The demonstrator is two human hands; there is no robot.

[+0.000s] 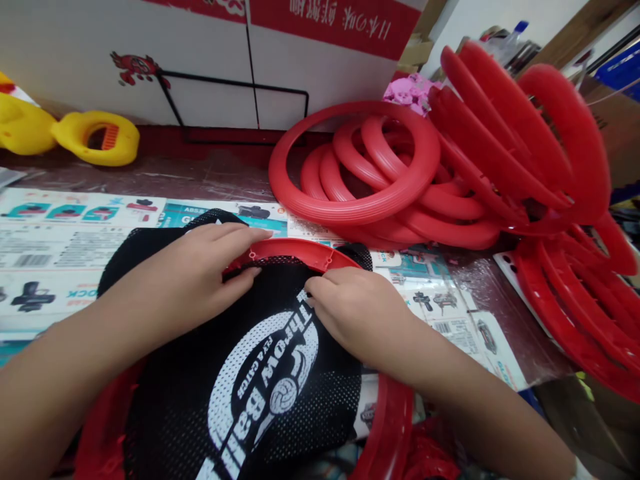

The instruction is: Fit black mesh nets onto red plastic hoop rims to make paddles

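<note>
A red plastic ring [390, 427] lies with its hollow, ribbed side up in front of me. Black mesh netting [320, 400] with white "Throw Ball" print is spread across it. My left hand [213, 260] grips the ring's far rim, fingers over the outside and thumb inside against the mesh. Just to its right, my right hand [357, 310] is closed with its fingertips pinching the netting's edge at the rim. Between the hands, the bare channel of the rim shows small posts. Some netting hangs past the rim at the upper left.
Smooth red rings [355, 213] are heaped behind the work, with more stacked hollow red rings [525, 147] at right. Flattened printed cardboard [65, 260] covers the tabletop. Yellow plastic pieces [95, 137] sit at far left. A large white-and-red carton [200, 47] stands behind a black wire frame [235, 81].
</note>
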